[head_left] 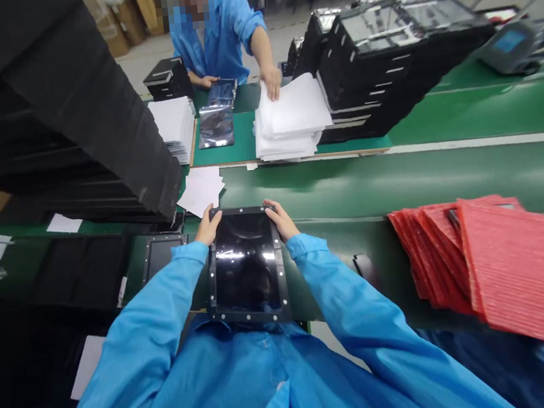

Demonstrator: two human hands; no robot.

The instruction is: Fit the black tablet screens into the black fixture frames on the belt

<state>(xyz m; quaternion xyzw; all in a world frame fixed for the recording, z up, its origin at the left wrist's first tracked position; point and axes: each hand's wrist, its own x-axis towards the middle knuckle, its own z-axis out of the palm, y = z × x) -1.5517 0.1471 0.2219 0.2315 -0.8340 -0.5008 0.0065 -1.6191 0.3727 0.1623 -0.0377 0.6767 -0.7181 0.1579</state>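
Note:
I hold a black framed screen panel (246, 264) upright against my chest, its glossy face toward me. My left hand (207, 226) grips its top left corner with curled fingers. My right hand (280, 219) grips the top right corner the same way. Both arms are in blue sleeves. The panel's lower edge rests near my blue coat, above the green belt (395, 182).
A stack of red ribbed bags (498, 259) lies at my right. Another black panel (161, 253) and loose white sheets (202, 188) lie at the left. Across the belt a person in blue touches a white sheet stack (292, 118), beside black trays (383, 58) and silver bags (218, 116).

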